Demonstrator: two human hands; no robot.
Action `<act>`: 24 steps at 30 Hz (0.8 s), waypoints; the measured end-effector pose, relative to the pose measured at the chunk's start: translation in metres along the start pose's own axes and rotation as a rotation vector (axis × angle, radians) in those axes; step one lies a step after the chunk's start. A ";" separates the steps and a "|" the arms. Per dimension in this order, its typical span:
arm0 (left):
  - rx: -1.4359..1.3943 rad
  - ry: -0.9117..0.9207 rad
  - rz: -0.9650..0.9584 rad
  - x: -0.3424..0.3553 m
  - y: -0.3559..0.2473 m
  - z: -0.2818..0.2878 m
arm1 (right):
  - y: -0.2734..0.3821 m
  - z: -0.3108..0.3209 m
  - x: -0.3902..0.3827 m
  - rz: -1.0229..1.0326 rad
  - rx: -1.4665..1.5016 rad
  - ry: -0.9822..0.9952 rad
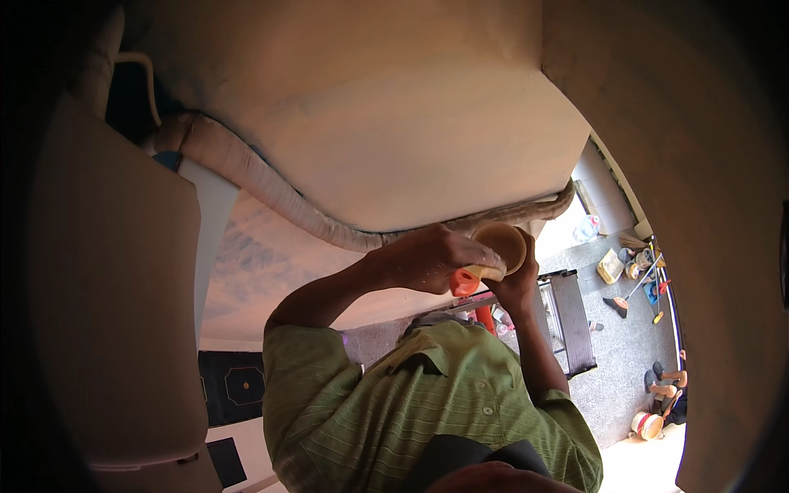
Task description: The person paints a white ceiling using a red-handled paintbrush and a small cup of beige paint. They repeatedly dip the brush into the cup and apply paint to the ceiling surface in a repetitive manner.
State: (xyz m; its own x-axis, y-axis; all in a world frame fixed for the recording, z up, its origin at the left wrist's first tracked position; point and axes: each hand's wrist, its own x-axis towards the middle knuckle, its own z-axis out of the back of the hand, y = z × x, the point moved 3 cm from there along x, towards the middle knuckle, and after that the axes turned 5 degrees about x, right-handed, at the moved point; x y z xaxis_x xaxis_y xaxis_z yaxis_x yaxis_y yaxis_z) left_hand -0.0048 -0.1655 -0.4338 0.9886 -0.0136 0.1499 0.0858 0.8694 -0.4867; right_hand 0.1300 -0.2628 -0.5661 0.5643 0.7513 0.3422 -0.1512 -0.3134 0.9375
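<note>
My left hand (440, 256), flecked with white specks, is closed round a small tool (465, 283) with an orange-red end and a pale flat part, perhaps a brush; the fingers cover much of it. This pale part lies against or just in front of the rim of a beige round tub (511, 240), its mouth turned up toward me. My right hand (519, 283) grips the tub from its right and lower side. Both hands are raised in front of my chest, near a wrapped pipe (345, 235) running along a pale wall (394, 156).
A large beige panel (131, 296) stands close on the left. Below my hands is a dark wooden bench or frame (573, 320). On the grey speckled floor at right are a broom (616, 306), a yellowish container (611, 267), a bucket (648, 425) and another person's legs (667, 384).
</note>
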 end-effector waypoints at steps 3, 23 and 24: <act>-0.088 -0.160 0.002 0.003 0.001 0.005 | -0.006 0.003 0.000 0.035 -0.029 -0.014; 0.004 -0.589 0.001 -0.033 -0.005 0.053 | -0.003 0.001 0.004 0.006 -0.098 -0.009; -0.010 -0.691 0.103 -0.046 -0.003 0.059 | -0.005 0.001 0.004 0.005 -0.091 -0.007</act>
State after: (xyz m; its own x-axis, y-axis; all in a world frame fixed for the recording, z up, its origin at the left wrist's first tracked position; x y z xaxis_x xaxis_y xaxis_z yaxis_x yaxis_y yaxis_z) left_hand -0.0583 -0.1385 -0.3885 0.6868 0.3889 0.6140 0.0004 0.8446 -0.5355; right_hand 0.1340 -0.2592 -0.5691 0.5690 0.7457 0.3466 -0.2270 -0.2627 0.9378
